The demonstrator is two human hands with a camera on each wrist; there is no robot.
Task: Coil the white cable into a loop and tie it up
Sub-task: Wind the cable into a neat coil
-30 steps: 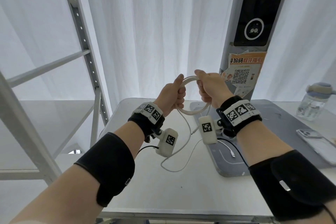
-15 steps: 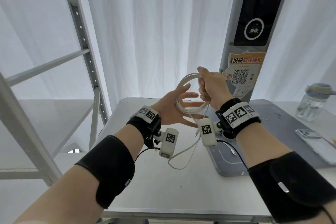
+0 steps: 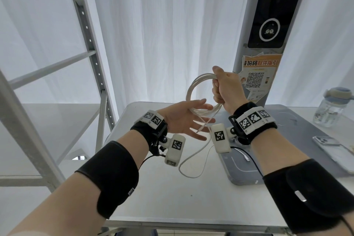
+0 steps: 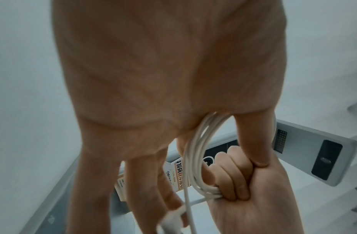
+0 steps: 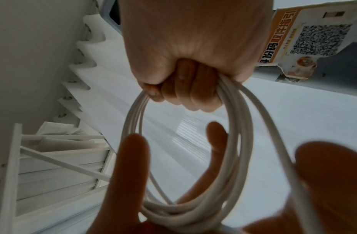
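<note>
Left of the left hand [image 3: 182, 119] open air reaches to the metal shelving upright [image 3: 90, 44], which blocks that side. Ahead of both hands hangs the white curtain [image 3: 162, 30]. Just beyond the right hand [image 3: 227, 88] stands a grey kiosk post [image 3: 268, 25]. Farther right sit a water bottle [image 3: 331, 107] and a phone [image 3: 333, 149]. Beneath the hands, the slack white cable [image 3: 193, 161] trails over the table [image 3: 172, 193] and the grey tray [image 3: 241, 174].
</note>
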